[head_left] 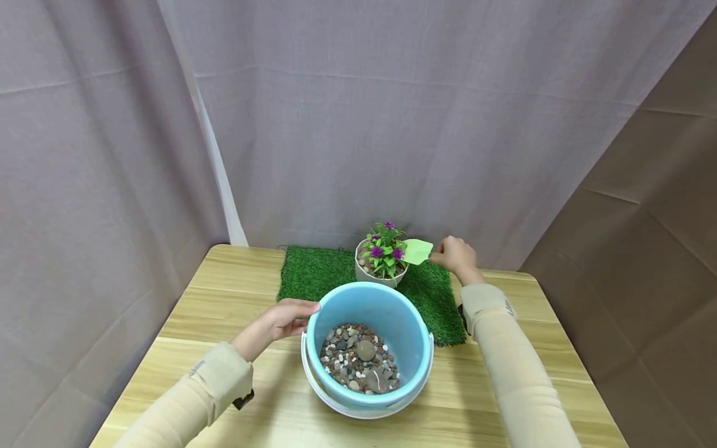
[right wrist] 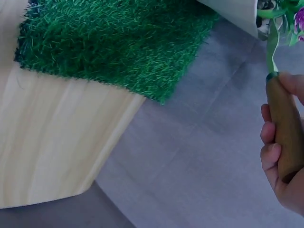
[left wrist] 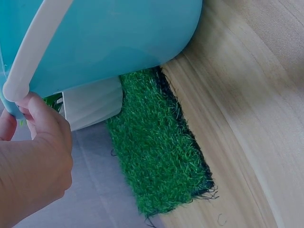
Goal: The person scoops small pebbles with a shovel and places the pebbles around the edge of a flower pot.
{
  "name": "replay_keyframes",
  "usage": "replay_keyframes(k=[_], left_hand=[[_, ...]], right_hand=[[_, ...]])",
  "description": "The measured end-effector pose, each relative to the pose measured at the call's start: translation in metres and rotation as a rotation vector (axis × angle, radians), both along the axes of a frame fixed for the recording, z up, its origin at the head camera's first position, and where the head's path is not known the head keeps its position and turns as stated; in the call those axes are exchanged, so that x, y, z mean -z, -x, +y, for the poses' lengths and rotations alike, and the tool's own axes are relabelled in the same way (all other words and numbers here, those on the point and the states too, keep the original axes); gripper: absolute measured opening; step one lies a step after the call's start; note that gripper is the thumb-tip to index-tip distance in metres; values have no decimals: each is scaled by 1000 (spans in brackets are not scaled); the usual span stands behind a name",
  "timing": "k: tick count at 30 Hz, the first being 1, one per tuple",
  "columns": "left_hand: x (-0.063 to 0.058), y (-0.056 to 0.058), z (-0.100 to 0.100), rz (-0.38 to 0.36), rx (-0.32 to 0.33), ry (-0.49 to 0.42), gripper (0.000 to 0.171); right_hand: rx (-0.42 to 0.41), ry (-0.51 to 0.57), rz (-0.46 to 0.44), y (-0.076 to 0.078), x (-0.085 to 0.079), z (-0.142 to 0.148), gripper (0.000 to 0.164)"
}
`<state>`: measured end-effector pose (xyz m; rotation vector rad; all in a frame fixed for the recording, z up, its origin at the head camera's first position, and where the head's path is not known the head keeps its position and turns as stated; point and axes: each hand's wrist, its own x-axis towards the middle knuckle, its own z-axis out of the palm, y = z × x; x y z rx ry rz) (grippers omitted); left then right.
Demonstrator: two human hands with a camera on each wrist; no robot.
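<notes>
A light blue bucket (head_left: 365,291) with a white handle (head_left: 358,413) stands at the front of the table, with pebbles (head_left: 358,358) in its bottom. My left hand (head_left: 284,318) pinches the bucket's left rim, thumb and fingers on either side of the wall in the left wrist view. My right hand (head_left: 456,256) grips the wooden handle (right wrist: 284,126) of a small light green trowel (head_left: 417,251). The trowel's blade is at the right rim of a white flowerpot (head_left: 378,280), which holds a green plant with purple flowers (head_left: 386,252) and stones.
Under the flowerpot lies a green artificial grass mat (head_left: 313,270), partly hidden behind the bucket. The wooden table (head_left: 235,292) ends at a grey curtain (head_left: 336,155) behind. A brown cloth (head_left: 644,261) hangs on the right.
</notes>
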<state>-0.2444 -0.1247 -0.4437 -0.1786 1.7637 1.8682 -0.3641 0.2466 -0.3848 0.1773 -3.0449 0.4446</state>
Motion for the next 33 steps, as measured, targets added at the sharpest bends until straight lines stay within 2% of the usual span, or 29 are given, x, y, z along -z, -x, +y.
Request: replay_keyframes(k=[6, 10, 13, 18, 22, 25, 33], left_hand=[[1, 0, 1, 2, -2, -1, 49], [1, 0, 0, -4, -3, -5, 48], [1, -1, 0, -5, -2, -16, 48], [-1, -1, 1, -3, -4, -25, 47], [-2, 0, 1, -4, 1, -16, 48], [-1, 0, 2, -1, 5, -17, 48], [-1, 0, 1, 2, -1, -21, 48]], right_hand=[[1, -89, 36, 4, -4, -12, 32], [-13, -145, 71, 6, -4, -18, 38], [-30, -190, 124, 6, -3, -22, 42], [-37, -241, 226, 6, -3, -24, 36], [-37, -247, 279, 4, -4, -21, 29], [-28, -227, 298, 1, -6, -16, 30], [4, -151, 281, -11, -15, -2, 35]])
